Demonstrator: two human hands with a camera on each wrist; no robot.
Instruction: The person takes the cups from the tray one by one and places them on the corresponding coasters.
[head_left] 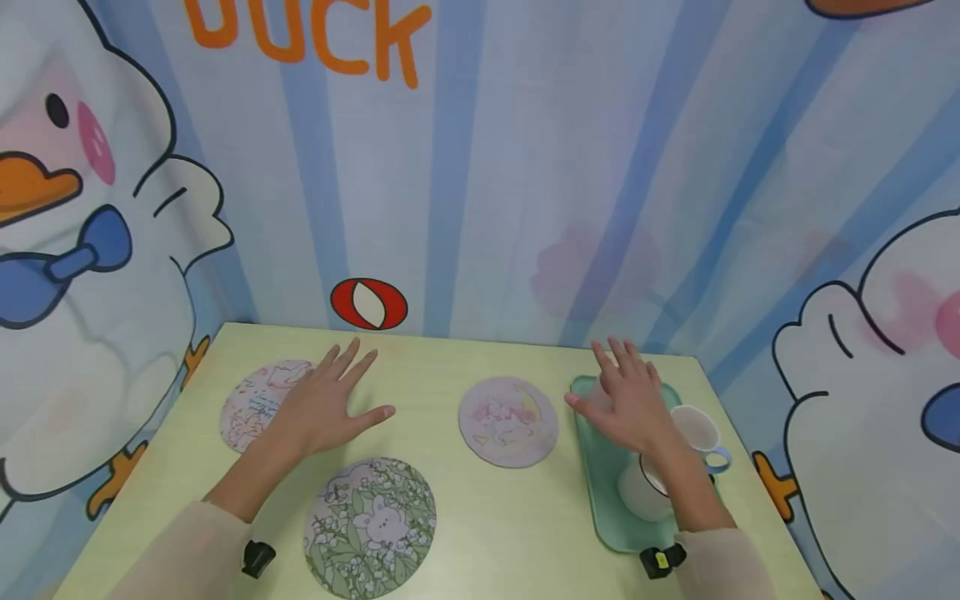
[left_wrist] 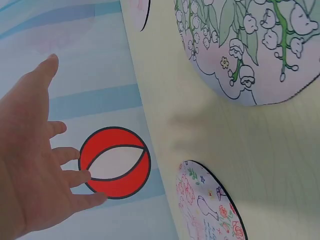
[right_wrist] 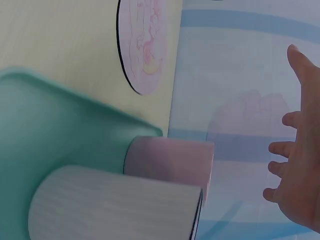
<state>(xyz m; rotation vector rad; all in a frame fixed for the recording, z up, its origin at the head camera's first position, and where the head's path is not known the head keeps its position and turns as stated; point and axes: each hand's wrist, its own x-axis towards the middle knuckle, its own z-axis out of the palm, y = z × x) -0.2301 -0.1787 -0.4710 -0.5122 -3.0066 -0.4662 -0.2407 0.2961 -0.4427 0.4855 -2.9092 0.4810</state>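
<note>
My left hand (head_left: 324,407) is held over the left side of the table with fingers spread, holding nothing. Partly behind it lies a round mat with red and blue line drawings (head_left: 251,404); nearer the front is a round green floral mat with a rabbit (head_left: 384,525). My right hand (head_left: 628,406), also spread and holding nothing, is above a green tray (head_left: 603,492). On the tray stand a white mug with a dark rim (head_left: 641,493) and a pink cup (right_wrist: 167,160), mostly hidden by this hand in the head view. A white mug with a blue handle (head_left: 696,429) is at the tray's right side.
Between the hands, a round pink mat (head_left: 508,422) lies on the pale yellow table (head_left: 517,533). A blue striped curtain with duck drawings (head_left: 510,167) hangs along the table's far edge and sides.
</note>
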